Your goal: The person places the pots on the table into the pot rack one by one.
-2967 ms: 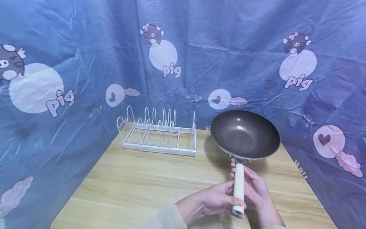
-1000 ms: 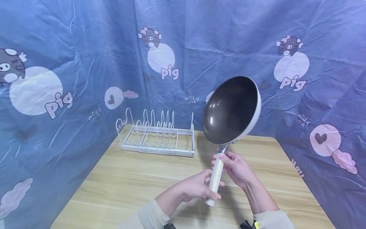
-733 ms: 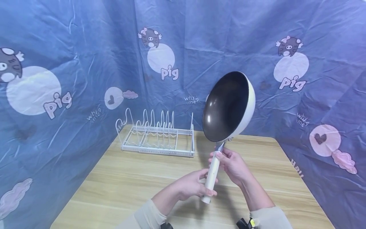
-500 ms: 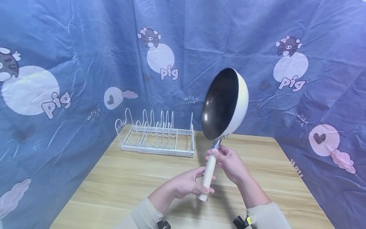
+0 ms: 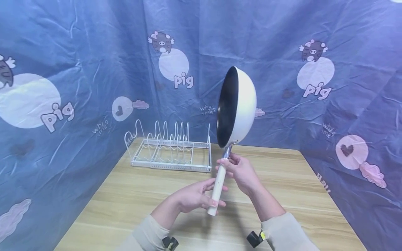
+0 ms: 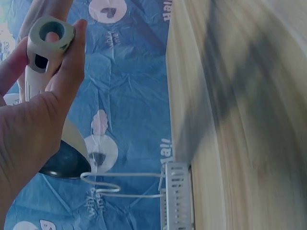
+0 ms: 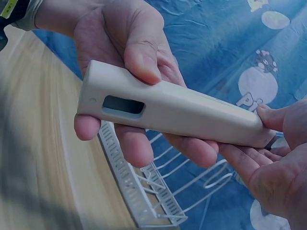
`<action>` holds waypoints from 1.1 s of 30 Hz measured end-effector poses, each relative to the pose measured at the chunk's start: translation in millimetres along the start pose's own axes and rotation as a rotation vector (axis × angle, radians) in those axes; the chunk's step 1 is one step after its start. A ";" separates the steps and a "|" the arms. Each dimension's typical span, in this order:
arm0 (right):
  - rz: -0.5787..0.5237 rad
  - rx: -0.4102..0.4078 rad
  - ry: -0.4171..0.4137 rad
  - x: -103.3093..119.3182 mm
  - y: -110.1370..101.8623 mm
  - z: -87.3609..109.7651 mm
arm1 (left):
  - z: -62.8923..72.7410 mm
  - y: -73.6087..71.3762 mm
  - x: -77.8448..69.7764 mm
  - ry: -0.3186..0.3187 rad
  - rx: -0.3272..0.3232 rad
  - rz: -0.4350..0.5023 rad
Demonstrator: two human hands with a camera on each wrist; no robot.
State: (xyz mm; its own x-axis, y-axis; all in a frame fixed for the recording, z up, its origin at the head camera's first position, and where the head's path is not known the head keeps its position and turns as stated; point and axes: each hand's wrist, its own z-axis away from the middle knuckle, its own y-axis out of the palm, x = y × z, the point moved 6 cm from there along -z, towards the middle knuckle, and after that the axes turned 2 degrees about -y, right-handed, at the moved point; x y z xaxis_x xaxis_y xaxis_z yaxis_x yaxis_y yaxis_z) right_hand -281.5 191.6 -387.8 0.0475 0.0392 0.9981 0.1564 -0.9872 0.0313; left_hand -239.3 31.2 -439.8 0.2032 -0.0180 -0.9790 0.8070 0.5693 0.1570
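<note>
A wok (image 5: 246, 104) with a dark inside and white outside is held up above the table, turned almost edge-on with its inside facing left. Its cream handle (image 5: 218, 183) points down toward me. Near the handle's lower end, my left hand (image 5: 196, 197) grips it between thumb and fingers. My right hand (image 5: 242, 170) holds the handle's upper end, close to the metal neck (image 5: 227, 152). In the right wrist view, the left hand (image 7: 139, 52) has its thumb on top of the handle (image 7: 177, 108) and its fingers beneath.
A white wire rack (image 5: 171, 165) with several upright loops stands at the back left of the wooden table (image 5: 270, 195), left of the wok. Blue printed cloth (image 5: 276, 42) hangs behind and along both sides. Small black devices (image 5: 253, 238) sit at the wrists.
The wok has risen from low on the right, moved left and turned from facing up to nearly edge-on. Both hands have moved left with it, still holding the handle.
</note>
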 end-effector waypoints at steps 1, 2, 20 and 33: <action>-0.001 0.002 -0.001 1.2 2.8 -1.1 | 2.1 -2.0 -0.4 0.004 0.001 0.001; 0.001 0.008 -0.004 2.4 5.5 -2.4 | 4.3 -3.8 -0.8 0.007 0.003 0.004; 0.044 0.180 -0.044 21.7 52.1 -20.2 | 40.6 -29.0 -9.1 0.095 -0.008 0.023; -0.015 0.218 0.018 -5.9 73.8 -26.8 | 58.4 -39.2 10.5 0.064 -0.023 0.068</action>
State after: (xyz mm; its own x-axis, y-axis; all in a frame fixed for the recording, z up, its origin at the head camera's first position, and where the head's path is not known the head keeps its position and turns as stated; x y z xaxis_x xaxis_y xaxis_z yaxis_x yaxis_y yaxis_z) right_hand -296.7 114.3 -390.0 0.0257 0.0490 0.9985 0.3666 -0.9297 0.0362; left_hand -236.4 -39.3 -448.6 0.2204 0.0729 -0.9727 0.7796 0.5861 0.2206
